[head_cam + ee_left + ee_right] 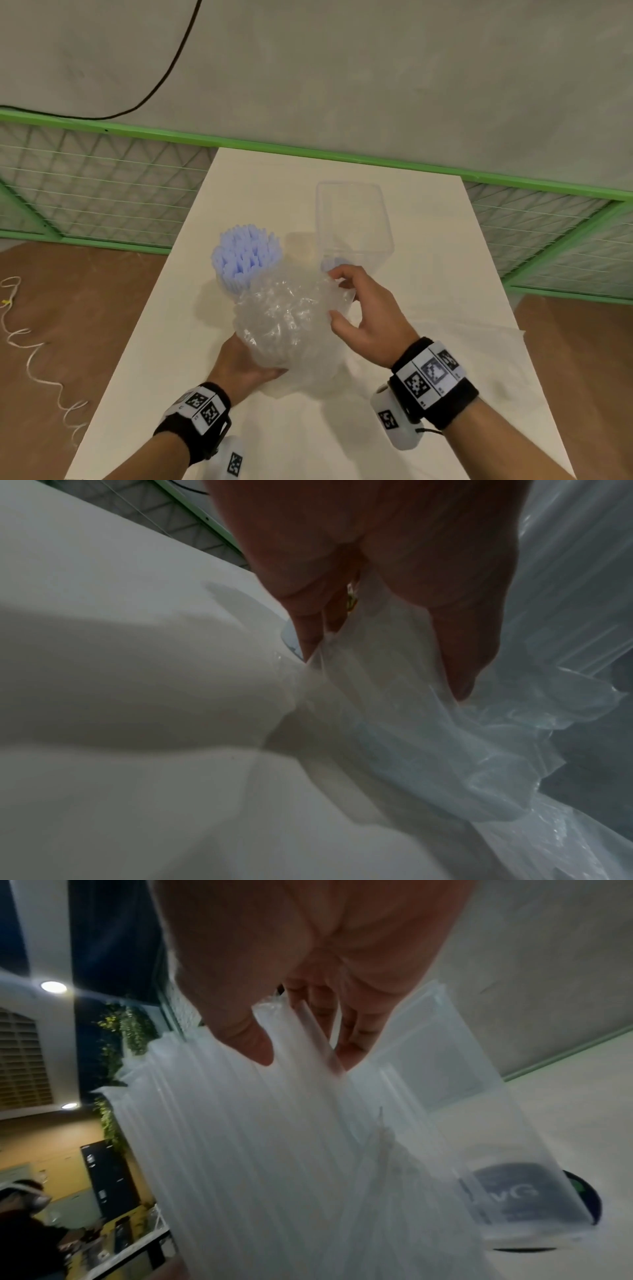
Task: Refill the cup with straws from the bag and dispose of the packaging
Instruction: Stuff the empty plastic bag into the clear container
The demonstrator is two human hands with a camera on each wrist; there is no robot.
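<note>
A bundle of pale blue straws [245, 260] sticks up and to the left out of a crumpled clear plastic bag [284, 315], held above the white table [445, 274]. My left hand [246, 370] grips the bag's lower end from beneath; in the left wrist view the left hand [383, 669] closes on the bag [445, 750]. My right hand [334, 296] pinches the bag's upper right edge. In the right wrist view the right hand [304, 1053] holds plastic over the straws [257, 1150]. The clear square cup [352, 219] stands upright just behind the right hand.
A green-framed wire fence [102, 192] runs behind the table, with brown floor on both sides. A white cord [30, 346] lies on the floor at left. A dark round object [507, 1196] shows through the cup [445, 1069]. A person [24, 1218] stands far off.
</note>
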